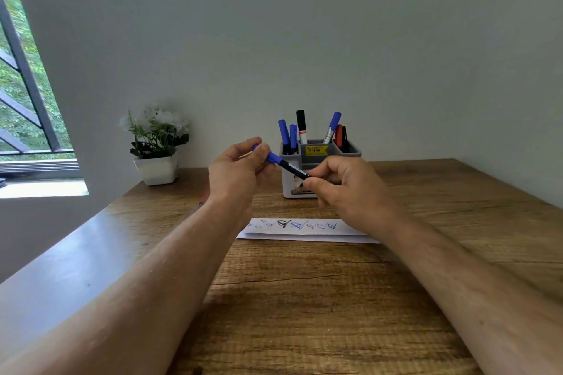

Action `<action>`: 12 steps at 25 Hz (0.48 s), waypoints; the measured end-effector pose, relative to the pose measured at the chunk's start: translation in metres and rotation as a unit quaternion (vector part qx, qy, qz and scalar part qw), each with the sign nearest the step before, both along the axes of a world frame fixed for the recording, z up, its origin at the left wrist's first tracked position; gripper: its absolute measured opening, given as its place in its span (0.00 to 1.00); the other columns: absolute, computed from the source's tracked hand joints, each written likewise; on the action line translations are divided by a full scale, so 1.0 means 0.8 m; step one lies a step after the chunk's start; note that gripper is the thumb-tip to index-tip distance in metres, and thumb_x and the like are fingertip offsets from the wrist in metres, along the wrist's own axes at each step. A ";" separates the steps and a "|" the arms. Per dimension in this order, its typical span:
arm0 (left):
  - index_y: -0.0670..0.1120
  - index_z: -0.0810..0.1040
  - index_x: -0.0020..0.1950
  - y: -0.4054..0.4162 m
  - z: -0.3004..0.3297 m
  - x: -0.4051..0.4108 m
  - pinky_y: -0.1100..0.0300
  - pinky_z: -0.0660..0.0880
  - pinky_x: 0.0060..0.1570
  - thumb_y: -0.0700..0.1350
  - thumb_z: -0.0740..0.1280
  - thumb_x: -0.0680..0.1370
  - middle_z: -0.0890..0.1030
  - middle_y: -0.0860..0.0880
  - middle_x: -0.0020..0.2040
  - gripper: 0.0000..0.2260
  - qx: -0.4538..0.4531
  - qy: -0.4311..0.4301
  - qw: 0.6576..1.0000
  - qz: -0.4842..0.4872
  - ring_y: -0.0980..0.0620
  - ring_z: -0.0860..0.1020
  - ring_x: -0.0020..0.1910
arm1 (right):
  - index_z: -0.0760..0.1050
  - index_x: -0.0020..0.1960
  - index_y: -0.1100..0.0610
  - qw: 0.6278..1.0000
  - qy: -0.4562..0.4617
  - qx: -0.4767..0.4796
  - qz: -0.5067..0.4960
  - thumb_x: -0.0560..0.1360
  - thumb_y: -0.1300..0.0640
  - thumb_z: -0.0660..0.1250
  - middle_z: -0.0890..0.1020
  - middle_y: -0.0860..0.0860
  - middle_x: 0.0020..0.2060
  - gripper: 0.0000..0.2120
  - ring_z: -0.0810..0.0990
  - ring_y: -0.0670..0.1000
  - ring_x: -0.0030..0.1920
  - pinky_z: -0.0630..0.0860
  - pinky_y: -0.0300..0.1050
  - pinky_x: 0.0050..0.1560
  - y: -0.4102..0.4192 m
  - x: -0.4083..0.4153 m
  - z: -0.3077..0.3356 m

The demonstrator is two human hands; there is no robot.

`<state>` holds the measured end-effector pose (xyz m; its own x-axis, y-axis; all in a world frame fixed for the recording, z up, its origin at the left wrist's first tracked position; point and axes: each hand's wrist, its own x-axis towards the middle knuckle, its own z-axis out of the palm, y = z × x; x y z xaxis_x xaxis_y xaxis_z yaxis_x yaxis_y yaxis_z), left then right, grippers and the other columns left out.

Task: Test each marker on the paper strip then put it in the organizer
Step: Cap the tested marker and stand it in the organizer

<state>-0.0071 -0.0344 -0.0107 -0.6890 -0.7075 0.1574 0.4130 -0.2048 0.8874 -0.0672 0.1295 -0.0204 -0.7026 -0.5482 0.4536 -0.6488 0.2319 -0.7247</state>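
Both grips pinch the marker (281,162): left hand (236,173) on its blue cap, right hand (344,184) on its barrel.

Soft daylight enters from the window (27,85) at left, blown out there; wide-angle bending at edges

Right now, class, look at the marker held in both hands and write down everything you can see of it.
The marker has a blue cap and a black barrel with small white print, plastic by its look. It slants in the air in front of the organizer, cap end up and to the left, above the table and beyond the paper strip. The left hand grips the cap end; the right hand pinches the lower barrel. The cap looks on; the tip is hidden.
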 end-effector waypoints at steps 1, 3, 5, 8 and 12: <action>0.45 0.81 0.51 0.000 0.001 -0.001 0.57 0.82 0.45 0.37 0.70 0.75 0.84 0.44 0.46 0.06 0.001 -0.001 1.000 0.000 0.53 0.85 0.39 | 0.79 0.48 0.52 1.000 -0.012 -0.002 0.004 0.78 0.54 0.68 0.83 0.50 0.33 0.03 0.81 0.46 0.33 0.77 0.37 0.34 0.000 0.001 0.001; 0.45 0.81 0.52 0.002 0.000 -0.002 0.56 0.82 0.46 0.37 0.70 0.75 0.83 0.43 0.48 0.07 0.006 -0.003 1.000 -0.004 0.52 0.85 0.41 | 0.79 0.48 0.52 1.000 -0.027 -0.003 0.003 0.78 0.54 0.68 0.83 0.51 0.33 0.03 0.80 0.45 0.32 0.77 0.36 0.33 0.001 0.000 0.002; 0.45 0.80 0.54 0.004 0.000 -0.001 0.56 0.82 0.46 0.37 0.70 0.76 0.83 0.42 0.49 0.08 0.000 -0.003 1.000 -0.011 0.51 0.85 0.42 | 0.79 0.48 0.51 0.999 -0.035 -0.002 -0.001 0.78 0.54 0.68 0.83 0.49 0.32 0.02 0.79 0.41 0.30 0.75 0.35 0.32 0.001 -0.001 0.002; 0.47 0.77 0.62 0.014 0.000 0.002 0.52 0.83 0.48 0.34 0.69 0.76 0.84 0.40 0.48 0.16 -0.047 -0.012 0.998 -0.045 0.47 0.86 0.44 | 0.79 0.48 0.50 0.999 -0.046 -0.006 0.003 0.78 0.52 0.68 0.85 0.49 0.32 0.03 0.81 0.40 0.31 0.73 0.36 0.36 -0.001 -0.001 0.002; 0.52 0.73 0.66 0.029 0.013 0.002 0.52 0.83 0.47 0.36 0.70 0.76 0.84 0.44 0.46 0.21 -0.203 -0.004 0.979 0.027 0.51 0.86 0.44 | 0.79 0.50 0.48 0.999 -0.033 -0.006 -0.031 0.77 0.49 0.68 0.84 0.43 0.39 0.04 0.82 0.39 0.40 0.72 0.30 0.37 -0.003 -0.004 0.000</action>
